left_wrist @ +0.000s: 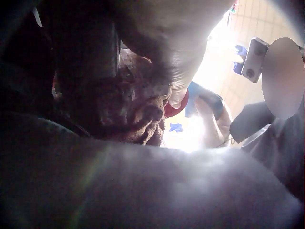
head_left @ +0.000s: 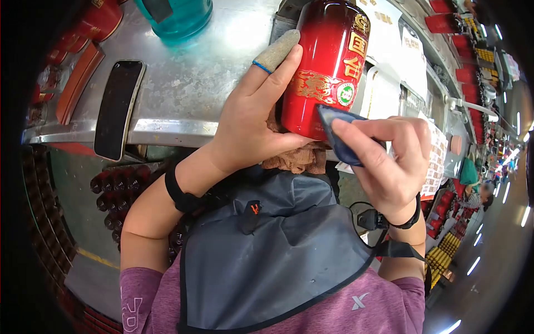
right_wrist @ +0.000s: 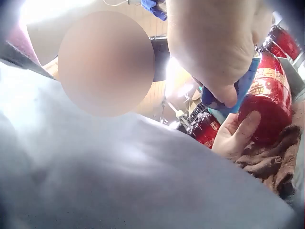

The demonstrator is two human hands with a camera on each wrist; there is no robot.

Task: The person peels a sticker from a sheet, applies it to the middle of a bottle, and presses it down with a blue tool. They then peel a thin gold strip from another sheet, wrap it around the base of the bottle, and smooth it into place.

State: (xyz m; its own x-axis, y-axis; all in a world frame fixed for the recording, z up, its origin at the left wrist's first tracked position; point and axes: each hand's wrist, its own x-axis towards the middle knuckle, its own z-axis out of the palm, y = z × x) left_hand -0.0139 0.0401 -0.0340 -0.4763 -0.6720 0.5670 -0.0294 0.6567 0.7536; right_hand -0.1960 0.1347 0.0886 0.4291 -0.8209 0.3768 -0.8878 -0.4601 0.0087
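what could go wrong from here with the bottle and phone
The phone juts past the table edge, so a bump might drop it. The red bottle could slip if the left hand loosens. The blue tool in the right hand might scuff the bottle's print.

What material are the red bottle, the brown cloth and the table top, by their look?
Red bottle: glossy, glass or glazed ceramic, judging by bright reflections. 
Brown cloth: soft, matte fabric, perhaps towelling, with crumpled folds. 
Table top: probably bare metal, grey, mottled, with a shiny edge.

Metal table (head_left: 183,83) — phone (head_left: 119,108), teal container (head_left: 177,16).
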